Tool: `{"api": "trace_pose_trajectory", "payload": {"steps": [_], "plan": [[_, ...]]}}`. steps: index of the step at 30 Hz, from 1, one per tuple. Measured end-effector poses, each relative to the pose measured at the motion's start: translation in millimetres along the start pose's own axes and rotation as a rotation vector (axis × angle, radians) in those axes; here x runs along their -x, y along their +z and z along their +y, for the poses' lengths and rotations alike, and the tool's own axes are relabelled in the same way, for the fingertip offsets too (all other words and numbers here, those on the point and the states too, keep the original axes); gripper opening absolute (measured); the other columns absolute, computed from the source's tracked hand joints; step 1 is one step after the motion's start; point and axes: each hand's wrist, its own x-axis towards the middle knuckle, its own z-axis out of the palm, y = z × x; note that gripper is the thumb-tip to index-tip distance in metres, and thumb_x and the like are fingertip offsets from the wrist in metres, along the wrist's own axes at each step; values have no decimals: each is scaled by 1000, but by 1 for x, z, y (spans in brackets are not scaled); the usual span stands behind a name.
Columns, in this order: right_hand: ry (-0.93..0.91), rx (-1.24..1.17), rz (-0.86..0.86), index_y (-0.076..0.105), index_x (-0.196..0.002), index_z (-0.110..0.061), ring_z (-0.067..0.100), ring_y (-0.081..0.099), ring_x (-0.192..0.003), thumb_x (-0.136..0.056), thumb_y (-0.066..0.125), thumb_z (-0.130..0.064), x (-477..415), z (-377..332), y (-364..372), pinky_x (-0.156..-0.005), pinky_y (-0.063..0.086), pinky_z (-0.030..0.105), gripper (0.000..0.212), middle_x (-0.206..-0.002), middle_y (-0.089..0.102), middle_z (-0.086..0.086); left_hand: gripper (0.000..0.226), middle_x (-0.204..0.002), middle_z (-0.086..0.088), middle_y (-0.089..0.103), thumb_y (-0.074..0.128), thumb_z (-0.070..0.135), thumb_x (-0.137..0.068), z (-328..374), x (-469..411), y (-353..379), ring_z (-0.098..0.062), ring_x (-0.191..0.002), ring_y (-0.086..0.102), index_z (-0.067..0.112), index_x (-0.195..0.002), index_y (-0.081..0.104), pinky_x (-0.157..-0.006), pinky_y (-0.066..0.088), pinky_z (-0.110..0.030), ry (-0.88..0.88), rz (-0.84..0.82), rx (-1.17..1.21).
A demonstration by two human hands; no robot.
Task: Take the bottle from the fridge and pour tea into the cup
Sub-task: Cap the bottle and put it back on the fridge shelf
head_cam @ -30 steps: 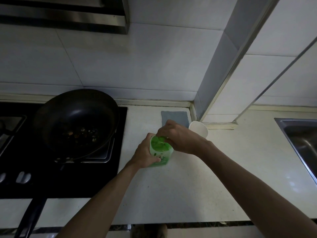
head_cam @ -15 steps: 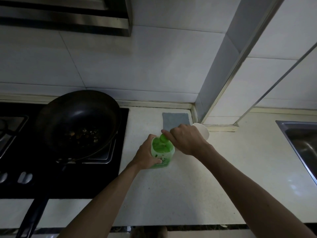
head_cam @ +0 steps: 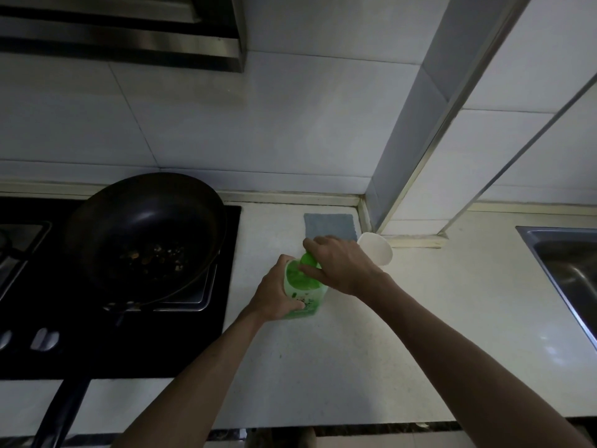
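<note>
A green tea bottle (head_cam: 302, 286) with a white label stands upright on the white counter (head_cam: 355, 350). My left hand (head_cam: 274, 295) wraps around the bottle's body from the left. My right hand (head_cam: 339, 263) grips the green cap (head_cam: 308, 259) on top of the bottle. A white cup (head_cam: 376, 248) stands just behind my right hand, partly hidden by it, close to the wall corner.
A black wok (head_cam: 145, 234) with food scraps sits on the dark stove (head_cam: 113, 344) at the left, its handle reaching the counter's front edge. A grey cloth (head_cam: 329, 224) lies behind the bottle. A steel sink (head_cam: 565, 263) is at the right. A range hood (head_cam: 129, 33) hangs above.
My right hand has shifted its fingers on the cap, so more of the green cap shows. The bottle and my left hand stay in place.
</note>
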Motion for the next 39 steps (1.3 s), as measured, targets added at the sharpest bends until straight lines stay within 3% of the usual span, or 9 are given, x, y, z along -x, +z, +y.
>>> {"api": "trace_pose_trajectory", "payload": {"steps": [6, 12, 17, 21, 24, 27, 29, 33, 39], "plan": [[180, 158, -27, 62, -95, -11, 19, 65, -72, -97, 27, -62, -11, -8, 10, -68, 56, 34, 61, -87, 69, 6, 71, -106, 3, 63, 85, 15, -57, 2, 0, -1, -12, -96, 65, 35, -108, 40, -76, 59, -34, 0, -6, 6], [-69, 20, -52, 40, -129, -14, 24, 61, -99, -97, 49, -44, -2, -4, -5, -81, 53, 36, 44, -117, 61, 8, 74, -105, 5, 62, 87, 12, -58, 5, 0, -1, -9, -94, 64, 29, -113, 40, -73, 57, -27, 0, -14, -9], [-98, 12, -79, 47, -122, -11, 23, 58, -101, -98, 53, -27, 3, -2, -8, -84, 51, 37, 30, -115, 60, 10, 76, -104, 4, 62, 87, 15, -56, 5, -1, -1, -12, -92, 64, 28, -113, 39, -71, 56, -29, 9, -17, -44], [-31, -18, -48, 52, -118, -11, 26, 63, -94, -99, 46, -43, 1, -1, -3, -78, 56, 42, 37, -106, 65, 9, 73, -104, 3, 62, 85, 17, -54, 4, -1, -1, -14, -93, 65, 29, -111, 40, -75, 58, -37, -3, -16, -47], [114, 116, 10, 59, -90, -12, 19, 63, -72, -99, 31, -57, -3, -3, 6, -68, 56, 33, 54, -82, 65, 4, 74, -105, 5, 62, 84, 15, -55, 9, -2, 1, -13, -93, 64, 33, -110, 38, -74, 56, -32, -18, -22, -56], [257, 206, 42, 44, -64, -14, 14, 48, -56, -99, 25, -58, -11, -11, 13, -61, 48, 27, 60, -63, 48, -1, 78, -107, 4, 63, 85, 13, -57, 10, -2, 1, -12, -94, 65, 31, -115, 37, -74, 55, -27, -16, -25, -39], [263, 208, 43, 50, -71, -14, 15, 52, -60, -100, 25, -58, -10, -12, 14, -64, 48, 29, 58, -67, 53, 1, 78, -107, 5, 64, 86, 14, -56, 8, -1, 0, -11, -95, 65, 33, -114, 38, -77, 57, -30, -10, -28, -37], [79, 97, 27, 42, -129, -17, 26, 62, -97, -99, 31, -55, 5, -1, 11, -83, 48, 38, 50, -112, 63, 10, 74, -104, 6, 63, 85, 19, -53, 8, 0, 0, -12, -93, 65, 35, -108, 39, -75, 57, -35, 0, -28, -48], [-83, 149, 19, 40, -133, -14, 24, 59, -101, -102, 40, -43, 10, 2, 8, -83, 46, 35, 43, -119, 59, 10, 75, -104, 4, 63, 84, 18, -53, 9, 1, 0, -12, -92, 66, 28, -112, 40, -75, 57, -34, -5, -29, -43]]}}
